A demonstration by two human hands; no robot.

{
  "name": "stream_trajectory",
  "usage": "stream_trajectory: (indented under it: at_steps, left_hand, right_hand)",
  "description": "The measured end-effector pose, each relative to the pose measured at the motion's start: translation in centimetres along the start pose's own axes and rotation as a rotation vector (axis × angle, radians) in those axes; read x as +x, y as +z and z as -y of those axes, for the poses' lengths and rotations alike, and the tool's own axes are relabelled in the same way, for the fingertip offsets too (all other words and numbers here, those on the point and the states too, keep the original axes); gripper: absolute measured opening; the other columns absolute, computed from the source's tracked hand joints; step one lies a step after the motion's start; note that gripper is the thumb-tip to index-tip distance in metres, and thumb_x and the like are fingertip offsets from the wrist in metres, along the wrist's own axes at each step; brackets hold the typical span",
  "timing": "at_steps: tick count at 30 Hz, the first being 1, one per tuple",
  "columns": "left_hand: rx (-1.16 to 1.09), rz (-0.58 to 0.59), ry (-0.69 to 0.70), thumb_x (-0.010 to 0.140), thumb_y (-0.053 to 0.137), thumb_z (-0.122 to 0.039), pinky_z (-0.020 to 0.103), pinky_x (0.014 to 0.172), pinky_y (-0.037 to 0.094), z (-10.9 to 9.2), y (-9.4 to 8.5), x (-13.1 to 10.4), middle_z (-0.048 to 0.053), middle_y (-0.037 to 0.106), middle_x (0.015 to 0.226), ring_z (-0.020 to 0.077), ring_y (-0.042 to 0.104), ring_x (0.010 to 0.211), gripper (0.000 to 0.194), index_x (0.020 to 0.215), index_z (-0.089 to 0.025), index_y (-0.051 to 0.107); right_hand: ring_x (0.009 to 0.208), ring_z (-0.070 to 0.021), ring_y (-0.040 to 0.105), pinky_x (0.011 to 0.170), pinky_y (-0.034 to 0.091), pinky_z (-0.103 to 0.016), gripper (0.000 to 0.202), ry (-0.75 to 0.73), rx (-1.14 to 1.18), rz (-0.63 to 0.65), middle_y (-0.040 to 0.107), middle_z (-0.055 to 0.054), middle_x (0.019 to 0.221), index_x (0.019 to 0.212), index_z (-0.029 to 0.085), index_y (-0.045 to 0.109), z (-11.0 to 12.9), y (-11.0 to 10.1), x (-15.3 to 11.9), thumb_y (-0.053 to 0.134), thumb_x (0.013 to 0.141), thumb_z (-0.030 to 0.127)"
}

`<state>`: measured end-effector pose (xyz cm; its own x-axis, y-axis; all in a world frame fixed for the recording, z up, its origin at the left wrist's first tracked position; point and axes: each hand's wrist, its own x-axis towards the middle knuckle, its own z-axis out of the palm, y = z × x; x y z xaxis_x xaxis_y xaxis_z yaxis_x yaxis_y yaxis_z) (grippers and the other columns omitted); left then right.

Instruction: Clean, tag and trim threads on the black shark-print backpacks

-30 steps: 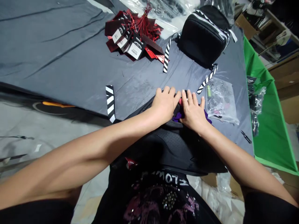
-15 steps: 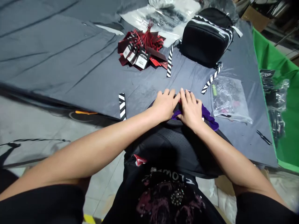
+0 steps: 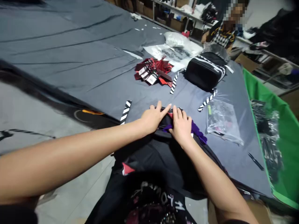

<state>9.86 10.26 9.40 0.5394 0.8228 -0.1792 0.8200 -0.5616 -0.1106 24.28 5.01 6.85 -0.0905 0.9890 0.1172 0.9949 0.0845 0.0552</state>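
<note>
the black bag lies directly under our grip, spreading from our fingers back against our body and across the table's near edge. our left hand and right hand rest close together on its opening, fingers bent over the rim; we cannot tell whether either hand pinches the fabric or only presses it. between them we see a bit of red, and purple cloth pokes out just right of the right hand. a striped strap lies left of the left hand, near the table edge.

past our fingertips, a flat strip of the gray table gives us room up to the red-and-black tags and, right of them, a black backpack. leftward the cloth runs wide. to the right of our grip, room is tighter: a clear plastic pouch, then a small black tool, then the green bin along the table's right edge. beyond the backpack we see another person.
</note>
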Motion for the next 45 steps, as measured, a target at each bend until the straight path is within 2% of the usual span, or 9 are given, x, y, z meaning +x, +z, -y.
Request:
stream_trajectory:
  at_steps: [8,11,17,23,30,34,40,42,45]
  left_hand:
    - [0.055,-0.016,0.102,0.086,0.058,-0.021,0.039,0.082,0.051,0.3,0.2,0.8,0.033,0.023,0.152,0.035,0.062,0.108,0.085,0.154,-0.019,0.008]
    - [-0.049,0.024,0.13,0.082,0.064,-0.025,0.039,0.088,0.05,1.5,0.2,0.7,0.025,0.019,0.156,0.0332,0.059,0.113,0.093,0.155,-0.026,0.005]
    - [-0.207,0.142,0.063,0.065,0.08,-0.041,0.04,0.094,0.047,2.6,0.5,0.0,0.014,-0.01,0.162,0.0353,0.044,0.13,0.13,0.15,-0.036,-0.018]
    - [-0.052,0.079,-0.06,0.072,0.076,-0.028,0.04,0.087,0.049,1.0,1.0,0.2,0.022,0.012,0.158,0.0352,0.055,0.114,0.12,0.152,-0.031,-0.013]
    - [-0.16,0.091,0.118,0.082,0.06,-0.028,0.032,0.084,0.048,3.2,1.3,0.6,0.015,0.03,0.151,0.025,0.061,0.104,0.098,0.153,-0.033,-0.008]
    - [-0.245,0.091,0.111,0.08,0.06,-0.025,0.03,0.091,0.046,3.8,1.0,0.4,0.012,0.023,0.156,0.0219,0.058,0.112,0.1,0.153,-0.033,-0.008]
    - [-0.345,0.291,0.035,0.073,0.06,-0.014,0.033,0.083,0.05,3.8,-0.1,0.3,0.014,-0.002,0.162,0.022,0.062,0.102,0.11,0.15,-0.039,-0.014]
    - [-0.337,0.265,0.003,0.073,0.059,-0.013,0.035,0.08,0.05,3.8,-0.1,0.3,0.015,-0.001,0.162,0.0226,0.063,0.096,0.11,0.15,-0.041,-0.013]
    - [-0.342,0.2,-0.012,0.073,0.058,-0.013,0.036,0.077,0.05,3.9,0.3,0.3,0.017,0.019,0.157,0.0237,0.064,0.09,0.107,0.151,-0.04,-0.01]
  right_hand:
    - [0.131,-0.0351,0.039,0.097,0.037,-0.048,0.103,0.037,-0.006,-0.017,0.041,-0.022,0.147,0.151,0.009,0.021,-0.5,1.4,0.4,0.079,0.069,0.029]
    - [0.131,-0.0351,0.039,0.097,0.036,-0.047,0.101,0.03,-0.004,-0.019,0.041,-0.022,0.147,0.151,0.01,0.021,-0.3,1.4,0.4,0.078,0.07,0.03]
    - [0.13,-0.0369,0.038,0.096,0.035,-0.049,0.095,-0.007,0.026,-0.082,0.041,-0.023,0.147,0.151,0.011,0.022,0.4,1.5,0.2,0.074,0.074,0.032]
    - [0.129,-0.0389,0.039,0.097,0.034,-0.051,0.091,0.032,0.069,-0.078,0.043,-0.024,0.145,0.15,0.01,0.025,0.6,1.8,0.5,0.073,0.076,0.031]
    - [0.13,-0.0387,0.038,0.098,0.032,-0.051,0.09,0.045,0.11,-0.092,0.043,-0.022,0.146,0.149,0.013,0.028,0.5,1.7,0.4,0.076,0.074,0.029]
    - [0.13,-0.0384,0.039,0.098,0.032,-0.049,0.09,0.032,0.124,-0.1,0.045,-0.021,0.145,0.148,0.011,0.029,0.5,1.3,0.1,0.076,0.073,0.026]
    - [0.131,-0.0375,0.038,0.098,0.033,-0.048,0.09,0.007,0.129,-0.11,0.046,-0.02,0.144,0.148,0.011,0.03,0.7,1.1,0.0,0.076,0.072,0.025]
    - [0.132,-0.0376,0.037,0.099,0.033,-0.049,0.092,0.007,0.117,-0.1,0.045,-0.02,0.145,0.148,0.01,0.029,0.8,1.1,0.1,0.077,0.071,0.024]
    - [0.134,-0.0384,0.034,0.102,0.032,-0.051,0.094,-0.007,0.096,-0.089,0.042,-0.021,0.146,0.149,0.009,0.027,1.0,1.1,0.4,0.077,0.07,0.022]
